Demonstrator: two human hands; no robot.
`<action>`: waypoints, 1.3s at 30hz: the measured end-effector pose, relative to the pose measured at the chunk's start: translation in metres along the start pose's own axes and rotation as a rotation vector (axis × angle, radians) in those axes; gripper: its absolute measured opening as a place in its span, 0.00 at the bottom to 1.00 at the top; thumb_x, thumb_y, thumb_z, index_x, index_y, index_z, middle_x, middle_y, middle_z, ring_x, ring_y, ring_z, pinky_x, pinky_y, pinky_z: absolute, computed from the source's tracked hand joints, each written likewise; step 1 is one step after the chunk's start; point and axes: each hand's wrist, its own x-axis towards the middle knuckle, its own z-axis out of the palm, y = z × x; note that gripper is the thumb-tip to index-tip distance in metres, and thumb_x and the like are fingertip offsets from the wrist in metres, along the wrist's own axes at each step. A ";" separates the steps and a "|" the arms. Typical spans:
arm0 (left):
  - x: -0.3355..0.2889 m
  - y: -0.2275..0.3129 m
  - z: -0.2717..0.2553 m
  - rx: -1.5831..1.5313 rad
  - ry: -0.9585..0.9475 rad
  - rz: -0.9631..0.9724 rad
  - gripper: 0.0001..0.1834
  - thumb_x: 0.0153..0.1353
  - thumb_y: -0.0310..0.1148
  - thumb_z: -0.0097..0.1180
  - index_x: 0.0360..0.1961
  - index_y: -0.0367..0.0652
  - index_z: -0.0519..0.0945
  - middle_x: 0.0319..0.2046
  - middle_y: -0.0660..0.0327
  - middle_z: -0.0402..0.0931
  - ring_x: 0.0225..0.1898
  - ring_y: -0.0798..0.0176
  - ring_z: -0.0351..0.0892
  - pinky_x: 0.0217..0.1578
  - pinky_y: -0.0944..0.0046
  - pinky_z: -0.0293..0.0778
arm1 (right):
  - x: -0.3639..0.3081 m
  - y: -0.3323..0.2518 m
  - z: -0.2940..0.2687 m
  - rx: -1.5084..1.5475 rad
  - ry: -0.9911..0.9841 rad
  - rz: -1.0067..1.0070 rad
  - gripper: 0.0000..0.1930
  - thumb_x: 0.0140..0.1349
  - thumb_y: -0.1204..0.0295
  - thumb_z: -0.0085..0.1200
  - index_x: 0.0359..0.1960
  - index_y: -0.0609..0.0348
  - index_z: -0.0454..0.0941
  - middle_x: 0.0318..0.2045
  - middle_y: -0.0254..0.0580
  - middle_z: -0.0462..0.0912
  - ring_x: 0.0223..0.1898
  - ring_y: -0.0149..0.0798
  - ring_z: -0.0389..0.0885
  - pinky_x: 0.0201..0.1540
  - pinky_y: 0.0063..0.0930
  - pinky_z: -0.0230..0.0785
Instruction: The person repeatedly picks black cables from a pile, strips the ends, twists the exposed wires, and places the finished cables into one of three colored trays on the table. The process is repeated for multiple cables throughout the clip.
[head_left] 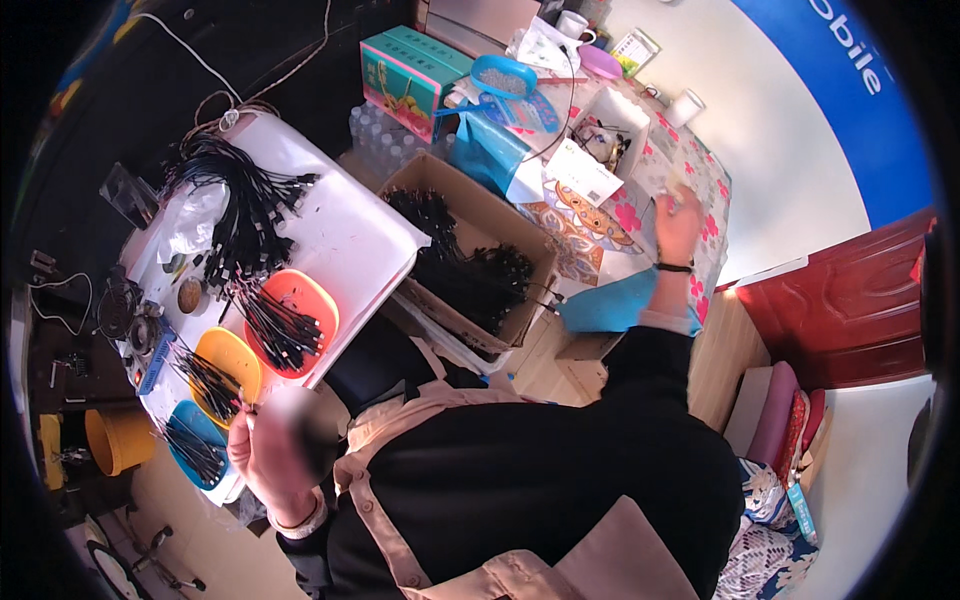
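My left hand (270, 460) is at the near left corner of the white table (350, 215), its fingers pinched together; what they hold is too small to make out. Beside it stand a yellow tray (250, 358), a blue tray (178, 422) and an orange-red tray (318, 292), each with thin black cables. My right hand (680, 230) reaches out over the flowered tablecloth (712, 195), a dark band round its wrist. Its fingers are curled, with a pale blur at their tips that I cannot name.
A large pile of black cables (250, 205) covers the far part of the white table. Between the tables, a cardboard box (510, 215) holds more cables. A white box (635, 118), a blue scoop (505, 75) and a white cup (685, 108) stand on the flowered table.
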 end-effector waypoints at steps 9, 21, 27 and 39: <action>-0.003 0.002 0.024 -0.126 -0.028 -0.162 0.07 0.67 0.23 0.49 0.40 0.31 0.79 0.25 0.59 0.75 0.20 0.74 0.60 0.22 0.75 0.56 | -0.032 0.179 0.047 -0.485 -0.722 0.099 0.47 0.47 0.37 0.59 0.53 0.72 0.71 0.50 0.68 0.76 0.53 0.59 0.76 0.54 0.47 0.68; -0.015 0.014 0.012 0.032 -0.029 0.018 0.07 0.66 0.24 0.54 0.41 0.32 0.80 0.27 0.59 0.79 0.26 0.76 0.71 0.25 0.79 0.64 | -0.088 -0.024 -0.094 1.626 -0.606 0.309 0.41 0.53 0.66 0.57 0.68 0.60 0.52 0.58 0.54 0.64 0.59 0.45 0.66 0.68 0.48 0.53; -0.025 0.022 0.003 0.054 0.072 0.117 0.07 0.66 0.25 0.54 0.41 0.33 0.80 0.25 0.62 0.79 0.22 0.78 0.67 0.23 0.79 0.61 | -0.099 -0.256 -0.107 2.150 -1.450 -0.100 0.41 0.48 0.61 0.64 0.62 0.61 0.59 0.52 0.53 0.69 0.55 0.49 0.70 0.59 0.45 0.62; -0.035 0.046 -0.009 0.123 0.149 0.201 0.07 0.67 0.26 0.54 0.41 0.33 0.79 0.26 0.65 0.77 0.24 0.79 0.65 0.24 0.78 0.59 | -0.184 -0.386 -0.124 1.494 -2.520 -0.414 0.28 0.53 0.63 0.54 0.54 0.64 0.65 0.37 0.39 0.74 0.38 0.32 0.74 0.43 0.25 0.67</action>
